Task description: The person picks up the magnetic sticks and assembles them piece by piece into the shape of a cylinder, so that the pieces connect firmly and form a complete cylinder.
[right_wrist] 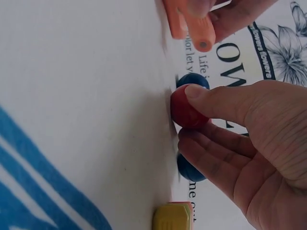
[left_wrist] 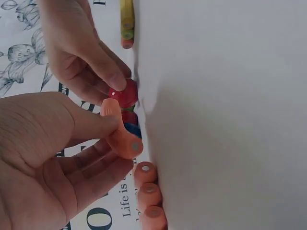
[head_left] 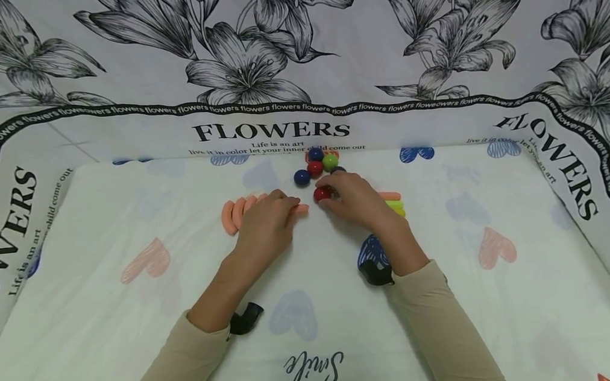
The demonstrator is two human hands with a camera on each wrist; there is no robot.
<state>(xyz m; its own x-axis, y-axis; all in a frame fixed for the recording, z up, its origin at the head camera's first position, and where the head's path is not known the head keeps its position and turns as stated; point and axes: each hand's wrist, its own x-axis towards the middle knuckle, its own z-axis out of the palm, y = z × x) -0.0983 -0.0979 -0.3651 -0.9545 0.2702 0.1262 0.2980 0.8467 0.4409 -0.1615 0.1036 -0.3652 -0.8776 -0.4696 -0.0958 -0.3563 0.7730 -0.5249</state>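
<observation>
My left hand (head_left: 264,224) pinches a curved orange piece (left_wrist: 123,139) between thumb and fingers; a grey round dot shows at its end. Just right of it, my right hand (head_left: 357,201) holds a glossy red ball (right_wrist: 188,108) between thumb and fingertips. More curved orange pieces (head_left: 228,217) stand in a row beside and partly behind my left hand. Beyond my right hand sits a cluster of balls: a blue ball (head_left: 301,178), another red ball (head_left: 315,169), a green ball (head_left: 330,162) and further blue ones, one partly hidden by the hand.
To the right of my right hand lie straight bars, an orange bar (head_left: 390,196) and yellow-green bars (head_left: 397,208), partly covered by the wrist. A white cloth (head_left: 189,358) with printed hearts covers the surface. Behind it rises a flower-printed cloth (head_left: 413,123).
</observation>
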